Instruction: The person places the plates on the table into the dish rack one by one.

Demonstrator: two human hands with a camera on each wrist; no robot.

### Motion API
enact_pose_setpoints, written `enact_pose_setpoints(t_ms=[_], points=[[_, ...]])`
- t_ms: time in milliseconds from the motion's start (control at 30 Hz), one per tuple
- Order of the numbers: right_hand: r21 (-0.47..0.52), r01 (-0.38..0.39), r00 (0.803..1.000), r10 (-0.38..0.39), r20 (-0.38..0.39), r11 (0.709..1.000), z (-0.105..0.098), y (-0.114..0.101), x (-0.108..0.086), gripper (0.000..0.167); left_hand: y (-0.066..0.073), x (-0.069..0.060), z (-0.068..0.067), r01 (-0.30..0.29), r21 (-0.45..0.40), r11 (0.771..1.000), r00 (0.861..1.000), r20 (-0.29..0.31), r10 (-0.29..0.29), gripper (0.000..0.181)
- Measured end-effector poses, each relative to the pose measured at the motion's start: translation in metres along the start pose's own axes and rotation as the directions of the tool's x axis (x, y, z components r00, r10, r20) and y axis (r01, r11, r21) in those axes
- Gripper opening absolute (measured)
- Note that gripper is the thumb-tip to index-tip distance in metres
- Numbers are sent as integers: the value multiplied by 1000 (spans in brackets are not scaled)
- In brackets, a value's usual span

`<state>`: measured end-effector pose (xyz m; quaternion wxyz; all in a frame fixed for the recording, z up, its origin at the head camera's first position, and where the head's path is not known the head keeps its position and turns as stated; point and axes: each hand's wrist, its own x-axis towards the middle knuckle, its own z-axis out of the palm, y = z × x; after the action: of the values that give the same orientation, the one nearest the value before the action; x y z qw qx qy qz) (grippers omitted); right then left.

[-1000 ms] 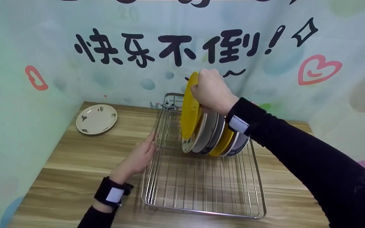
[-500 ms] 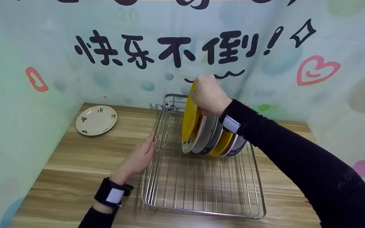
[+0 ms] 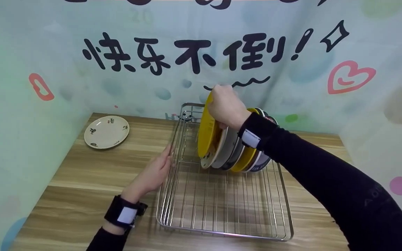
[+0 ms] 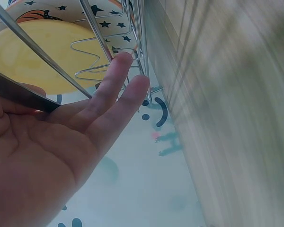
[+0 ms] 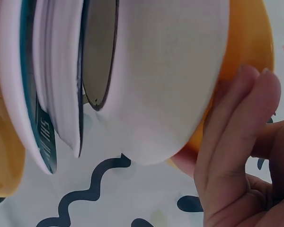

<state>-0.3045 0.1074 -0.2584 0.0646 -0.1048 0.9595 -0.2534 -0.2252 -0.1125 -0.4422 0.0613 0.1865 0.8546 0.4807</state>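
Observation:
In the head view, my right hand (image 3: pixel 227 106) pinches the upper edge of a yellow plate (image 3: pixel 205 134). That plate stands nearly upright, leaning a little, at the left end of a row of plates in a wire dish rack (image 3: pixel 222 233). Right beside it is a white plate with dark stars (image 4: pixel 111 28). In the right wrist view, my right fingers (image 5: pixel 232 127) lie against the yellow plate, close to a white plate (image 5: pixel 170 90). My left hand (image 3: pixel 154 172) grips the rack's left rim, two fingers extended along the outside wires in the left wrist view.
A white plate with small dark prints (image 3: pixel 106 132) lies flat on the wooden table (image 3: pixel 82 195), left of the rack. More upright plates, grey, yellow (image 3: pixel 245 160) and blue-rimmed, fill the row to the right. A printed cloth backdrop (image 3: pixel 145 87) stands behind the table.
My right hand has come down and slightly left, lowering the yellow plate closer to the row in the rack. My left hand has stayed on the rack's rim.

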Motion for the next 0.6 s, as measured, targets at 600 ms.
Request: enact_pose_setpoints(t_ms=[600], points=[[-94, -35, 995, 44, 89, 995, 18, -11, 12, 10, -1, 4, -7, 7, -21, 1000, 1000, 21, -6, 54]])
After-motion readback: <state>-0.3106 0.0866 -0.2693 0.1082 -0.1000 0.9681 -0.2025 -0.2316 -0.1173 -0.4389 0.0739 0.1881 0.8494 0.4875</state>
